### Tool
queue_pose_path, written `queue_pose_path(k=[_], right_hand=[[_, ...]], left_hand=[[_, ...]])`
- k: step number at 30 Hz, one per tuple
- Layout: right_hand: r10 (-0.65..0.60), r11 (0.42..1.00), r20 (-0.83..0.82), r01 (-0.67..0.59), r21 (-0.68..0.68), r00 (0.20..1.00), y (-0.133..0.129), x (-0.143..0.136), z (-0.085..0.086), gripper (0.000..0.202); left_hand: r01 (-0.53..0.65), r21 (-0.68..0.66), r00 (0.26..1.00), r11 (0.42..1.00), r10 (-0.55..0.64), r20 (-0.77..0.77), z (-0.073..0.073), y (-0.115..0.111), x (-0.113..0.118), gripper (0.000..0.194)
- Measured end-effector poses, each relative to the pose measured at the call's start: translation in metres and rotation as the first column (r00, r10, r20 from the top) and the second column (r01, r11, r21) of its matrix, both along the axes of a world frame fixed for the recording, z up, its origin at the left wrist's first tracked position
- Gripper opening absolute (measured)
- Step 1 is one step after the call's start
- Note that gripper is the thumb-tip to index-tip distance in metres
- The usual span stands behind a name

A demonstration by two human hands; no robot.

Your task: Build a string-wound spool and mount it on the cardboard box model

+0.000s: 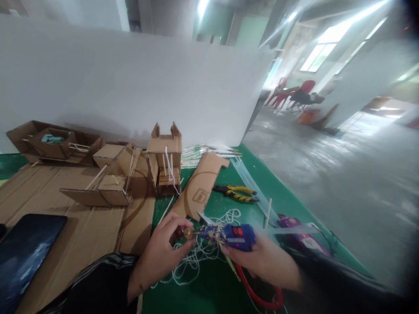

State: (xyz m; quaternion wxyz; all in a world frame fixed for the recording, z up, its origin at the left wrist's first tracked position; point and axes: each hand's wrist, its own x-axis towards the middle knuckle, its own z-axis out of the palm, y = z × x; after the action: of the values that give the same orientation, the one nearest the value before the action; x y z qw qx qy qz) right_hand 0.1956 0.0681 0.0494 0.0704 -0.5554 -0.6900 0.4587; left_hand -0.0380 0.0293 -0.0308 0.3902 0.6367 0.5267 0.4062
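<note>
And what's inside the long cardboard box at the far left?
A smaller box holding something greenish, with pale sticks beside it; what lies beneath the smaller box is hidden.

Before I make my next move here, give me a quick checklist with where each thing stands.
1. Blue plastic handheld power tool gripped: ok, in the right hand.
2. Small round brown piece held: ok, between the left hand's fingertips, at the tool's front end.
3. Tool's front clean: not ok, pale flaky shavings cover it.
4. Thin white string clear of the work: not ok, it lies in loose loops beneath the hands and tool.
5. Yellow-and-black pliers clear of both hands: ok, beyond them on the green tabletop.
6. Tool stopped: cannot tell from one still picture.
</note>
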Motion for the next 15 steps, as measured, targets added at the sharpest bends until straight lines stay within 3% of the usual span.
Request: queue_pose_path(k=[3, 6, 10, 12, 15], right_hand=[[0.05, 0.977, 0.077, -0.065, 0.202, 0.996, -0.004, 0.001, 0.0, 0.017], [0.147, 0.914, 0.221, -0.217, 0.343, 0.964, -0.007, 0.001, 0.001, 0.011], [0.297, 0.717, 0.498, -0.535, 0.447, 0.814, -0.003, 0.005, 0.002, 0.012], [0.288, 0.618, 0.631, -0.643, 0.452, 0.72, 0.005, 0.011, 0.001, 0.014], [0.194, 0.577, 0.707, -0.662, 0.478, 0.68, 0.022, 0.026, 0.0, 0.015]], left_hand=[[0.011, -0.012, 0.999, 1.0, -0.012, -0.039, 0.002, 0.001, 0.0, 0.019], [0.022, -0.014, 0.994, 1.0, -0.023, -0.103, 0.002, 0.002, 0.0, 0.023], [-0.01, -0.02, 0.987, 1.0, 0.006, -0.158, 0.003, 0.003, 0.002, 0.018], [-0.024, -0.033, 0.987, 0.999, 0.019, -0.157, 0.004, 0.003, 0.002, 0.016], [-0.042, -0.042, 0.993, 0.998, 0.037, -0.114, 0.002, 0.002, 0.002, 0.02]])
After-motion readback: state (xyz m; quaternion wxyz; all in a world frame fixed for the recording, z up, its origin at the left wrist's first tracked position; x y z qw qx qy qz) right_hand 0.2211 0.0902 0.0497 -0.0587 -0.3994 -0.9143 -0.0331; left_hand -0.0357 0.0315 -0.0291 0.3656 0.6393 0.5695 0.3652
